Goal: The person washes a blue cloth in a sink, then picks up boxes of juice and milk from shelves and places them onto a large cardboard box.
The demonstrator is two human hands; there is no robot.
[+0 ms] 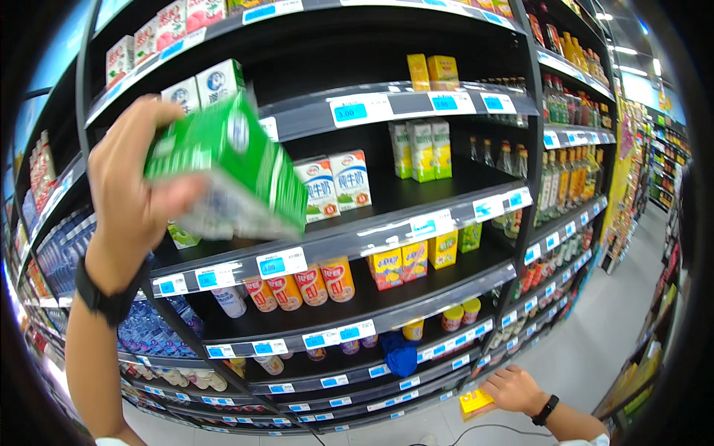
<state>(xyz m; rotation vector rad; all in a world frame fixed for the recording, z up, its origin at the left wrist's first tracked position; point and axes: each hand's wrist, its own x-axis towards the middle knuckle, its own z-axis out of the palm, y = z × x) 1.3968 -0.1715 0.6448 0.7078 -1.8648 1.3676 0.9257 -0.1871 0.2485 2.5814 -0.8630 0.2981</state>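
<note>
My left hand [125,184], with a black band on the wrist, grips a green and white carton [240,161] held up tilted in front of the shelves; the carton is blurred. It partly covers the middle shelf and the white cartons [217,83] with green sides behind it. Low at the right, my right hand [516,387] holds a small yellow box [476,402] above the floor. Two white and blue milk cartons [351,178] stand upright on the middle shelf, just right of the green carton. Further right on that shelf are three slim green and yellow drink cartons [434,149].
Below, a shelf bears orange cans [337,281] and small yellow drink cartons [386,267]. A blue cloth-like bundle [399,354] hangs at a lower shelf edge. Shelf edges [357,234] carry price tags. Bottles [558,173] fill the right bay. A dark cable [491,426] crosses the floor.
</note>
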